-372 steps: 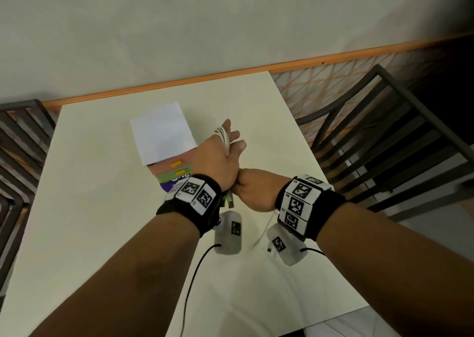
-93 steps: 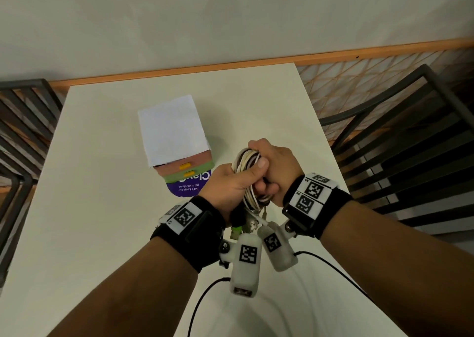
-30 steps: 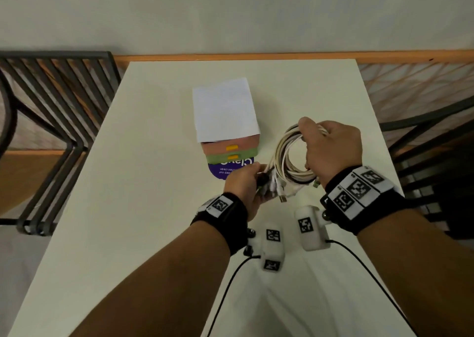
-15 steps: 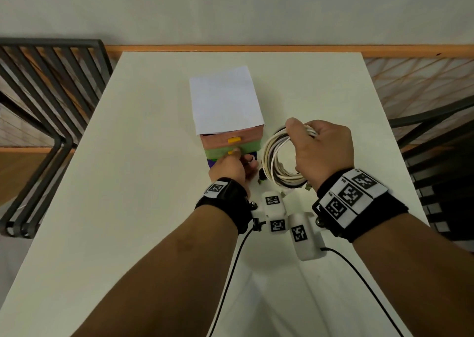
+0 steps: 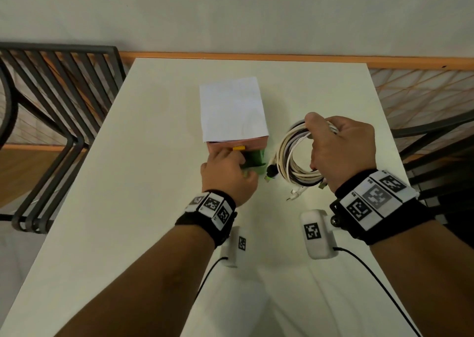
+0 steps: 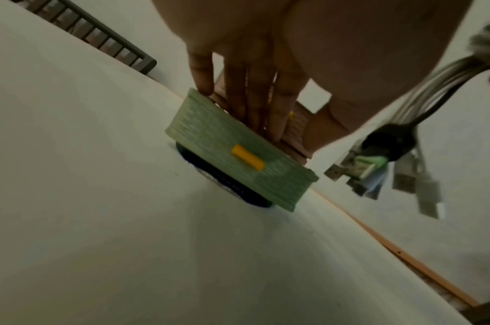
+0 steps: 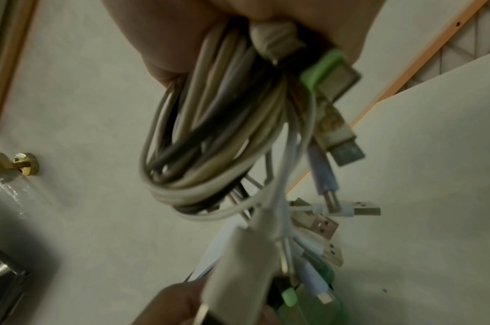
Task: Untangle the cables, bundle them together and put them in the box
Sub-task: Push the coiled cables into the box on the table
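Note:
A small box (image 5: 232, 111) with a white paper top stands mid-table; it has a pink drawer (image 5: 254, 143) and, below it, a green drawer (image 5: 254, 161) slid out towards me. My left hand (image 5: 237, 161) lies over the green drawer (image 6: 224, 154), fingers (image 6: 255, 105) straight across its top edge; the drawer's yellow handle (image 6: 248, 157) is free. My right hand (image 5: 338, 152) grips a coil of white and dark cables (image 5: 295, 157) just right of the box, above the table. Several USB plugs (image 7: 321, 224) dangle from the coil (image 7: 210, 132).
A dark purple disc (image 6: 224, 184) lies under the box. The white table (image 5: 154, 208) ends at a wall with an orange strip (image 5: 256, 55). Dark metal chairs stand at the left (image 5: 51, 111) and right (image 5: 436, 129). Black wrist-camera leads (image 5: 372, 277) trail towards me.
My left hand let go of the cable coil and went to the green drawer, which has slid out. My right hand keeps the coil alone beside the box.

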